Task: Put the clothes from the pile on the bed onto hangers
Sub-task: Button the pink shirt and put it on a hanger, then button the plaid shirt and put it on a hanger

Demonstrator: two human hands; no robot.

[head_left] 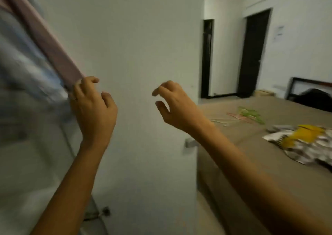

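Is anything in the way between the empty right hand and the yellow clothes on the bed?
Nothing visible is. The right hand hangs in the air holding nothing, and only bare bed cover lies between it and the yellow clothes. The green hanger lies farther back on the bed, off that path.

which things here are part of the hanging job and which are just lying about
job: yellow and grey patterned clothes pile; green plastic hangers; hung mauve garment at left hand
lying about: black bundle, far right; white paper sheet on wall
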